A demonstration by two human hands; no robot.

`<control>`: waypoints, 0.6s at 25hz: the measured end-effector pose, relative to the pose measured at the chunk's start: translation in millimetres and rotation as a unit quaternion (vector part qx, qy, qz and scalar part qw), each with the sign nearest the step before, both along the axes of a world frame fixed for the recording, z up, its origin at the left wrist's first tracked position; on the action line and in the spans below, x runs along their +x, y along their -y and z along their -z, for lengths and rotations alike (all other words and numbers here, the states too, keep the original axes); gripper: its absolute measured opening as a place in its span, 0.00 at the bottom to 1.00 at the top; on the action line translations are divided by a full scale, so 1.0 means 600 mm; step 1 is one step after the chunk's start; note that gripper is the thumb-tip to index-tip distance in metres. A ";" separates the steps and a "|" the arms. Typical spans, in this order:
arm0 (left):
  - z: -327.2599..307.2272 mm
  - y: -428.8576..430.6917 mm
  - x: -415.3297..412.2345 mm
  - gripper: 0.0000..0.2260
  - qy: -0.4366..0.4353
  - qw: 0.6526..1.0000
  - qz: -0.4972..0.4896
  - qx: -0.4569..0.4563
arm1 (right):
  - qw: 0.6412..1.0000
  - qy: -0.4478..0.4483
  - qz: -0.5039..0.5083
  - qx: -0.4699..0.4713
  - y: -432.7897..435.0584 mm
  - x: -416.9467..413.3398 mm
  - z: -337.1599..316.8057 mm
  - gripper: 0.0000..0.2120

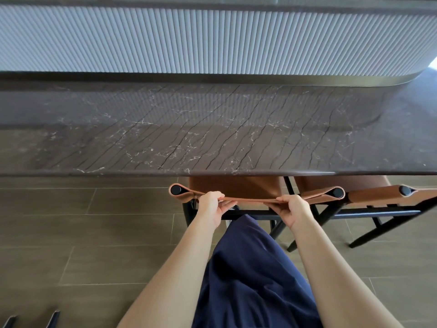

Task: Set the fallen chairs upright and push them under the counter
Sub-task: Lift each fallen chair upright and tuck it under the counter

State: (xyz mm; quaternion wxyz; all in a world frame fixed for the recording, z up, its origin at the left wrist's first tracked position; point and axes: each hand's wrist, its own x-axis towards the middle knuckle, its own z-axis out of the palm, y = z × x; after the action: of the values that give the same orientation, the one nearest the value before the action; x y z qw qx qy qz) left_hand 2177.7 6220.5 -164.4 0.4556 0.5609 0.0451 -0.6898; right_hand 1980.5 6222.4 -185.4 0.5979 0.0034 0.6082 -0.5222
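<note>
An upright chair [234,187] with a tan leather seat and black frame stands with its seat partly under the dark marble counter [212,129]. My left hand [211,205] and my right hand [292,207] both grip the top edge of its tan leather backrest, fingers curled over it. A second tan chair [369,194] stands upright just to the right, its seat also tucked under the counter edge. Dark chair legs [53,319] show at the bottom left corner; the rest of that chair is out of view.
Behind the counter rises a white ribbed panel [212,41] with a brass base strip. The floor is brown wood-look tile [94,233]. My dark blue garment [248,280] hangs between my arms.
</note>
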 end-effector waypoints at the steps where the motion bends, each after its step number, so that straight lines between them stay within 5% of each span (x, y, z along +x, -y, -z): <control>1: 0.002 0.006 -0.005 0.07 -0.009 1.000 -0.001 -0.001 | 1.000 -0.004 0.001 0.003 0.008 -0.008 0.002 0.11; 15: -0.001 0.037 -0.012 0.07 -0.012 0.999 0.024 0.020 | 0.993 0.006 -0.082 0.081 0.057 -0.034 -0.015 0.10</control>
State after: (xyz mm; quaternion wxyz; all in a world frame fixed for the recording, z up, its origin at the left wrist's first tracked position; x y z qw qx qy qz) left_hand 2170.6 6198.3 -163.7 0.4270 0.5625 0.0513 -0.7061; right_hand 1959.9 6188.2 -176.2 0.6396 0.0051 0.6433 -0.4207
